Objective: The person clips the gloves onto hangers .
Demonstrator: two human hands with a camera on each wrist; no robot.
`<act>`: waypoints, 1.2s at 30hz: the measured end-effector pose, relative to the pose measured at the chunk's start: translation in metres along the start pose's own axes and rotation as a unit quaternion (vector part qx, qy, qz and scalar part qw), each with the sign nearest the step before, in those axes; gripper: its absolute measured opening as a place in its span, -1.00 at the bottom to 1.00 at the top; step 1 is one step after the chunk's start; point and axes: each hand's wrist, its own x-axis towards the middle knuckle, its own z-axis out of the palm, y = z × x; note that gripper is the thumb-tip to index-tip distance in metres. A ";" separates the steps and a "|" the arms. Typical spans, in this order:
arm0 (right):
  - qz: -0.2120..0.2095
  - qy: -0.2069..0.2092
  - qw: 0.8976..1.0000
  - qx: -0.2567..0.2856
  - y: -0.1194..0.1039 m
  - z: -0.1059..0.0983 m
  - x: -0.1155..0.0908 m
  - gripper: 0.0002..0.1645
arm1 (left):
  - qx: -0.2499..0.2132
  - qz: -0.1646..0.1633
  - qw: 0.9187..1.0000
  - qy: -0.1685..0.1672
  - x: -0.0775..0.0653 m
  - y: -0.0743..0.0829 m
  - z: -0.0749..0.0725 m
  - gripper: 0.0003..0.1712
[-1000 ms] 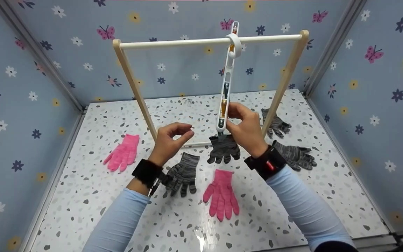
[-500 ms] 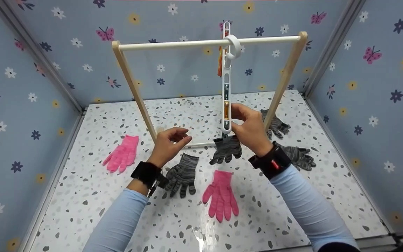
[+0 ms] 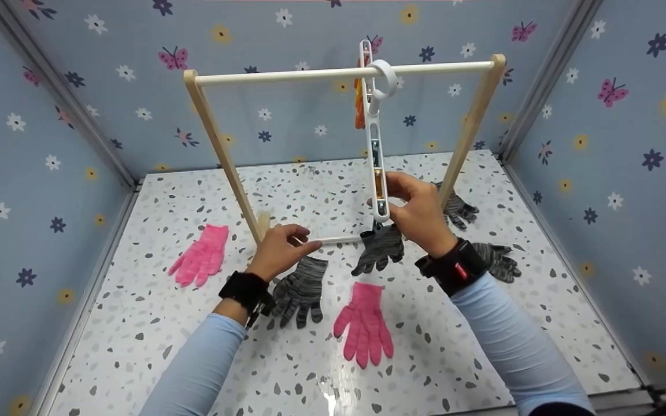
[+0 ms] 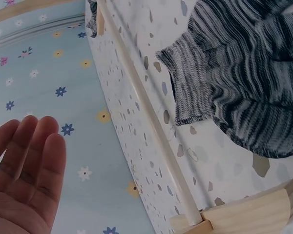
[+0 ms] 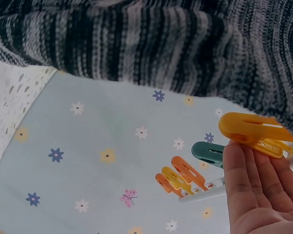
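Note:
A white clip hanger (image 3: 373, 128) hangs by its round hook from the rack's white rod (image 3: 304, 74), one end towards me. My right hand (image 3: 424, 218) holds its near end from the right, with fingertips at a yellow clothespin (image 5: 246, 127) in the right wrist view. Below this end a grey striped glove (image 3: 380, 252) hangs clipped by its cuff. Farther along the hanger, orange clothespins (image 5: 188, 171) show. My left hand (image 3: 280, 249) hovers with relaxed fingers and nothing in it, above a second grey glove (image 3: 303, 294) lying on the tabletop.
The rack's wooden legs (image 3: 220, 153) stand on the speckled tabletop (image 3: 194, 346). A pink glove (image 3: 201, 254) lies at left, and another pink glove (image 3: 363, 326) lies in front. More grey gloves (image 3: 498, 263) lie at right. Flower-patterned walls (image 3: 628, 173) enclose the sides and back.
The hanger's near end has swung right with my right hand, carrying the clipped grey glove along. My left hand has sunk a little lower.

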 end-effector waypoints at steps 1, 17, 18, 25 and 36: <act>-0.001 -0.001 1.000 0.000 0.000 -0.001 0.000 -0.55 | 0.005 -0.005 1.000 -0.005 0.000 -0.002 0.000 -0.44; -0.002 -0.015 1.000 0.005 0.002 -0.011 0.000 -0.51 | 0.134 -0.050 0.988 -0.053 0.003 -0.015 0.007 -0.28; -0.001 -0.015 1.000 0.006 0.002 -0.011 0.000 -0.51 | 0.141 -0.048 0.987 -0.052 0.002 -0.015 0.008 -0.30; 0.005 -0.022 1.000 0.005 0.001 -0.011 0.001 -0.52 | 0.170 -0.050 0.983 -0.047 0.004 -0.024 0.016 -0.49; 0.016 -0.025 1.000 -0.003 0.000 -0.013 0.002 -0.51 | 0.232 -0.042 0.970 -0.054 0.019 -0.061 0.035 -0.49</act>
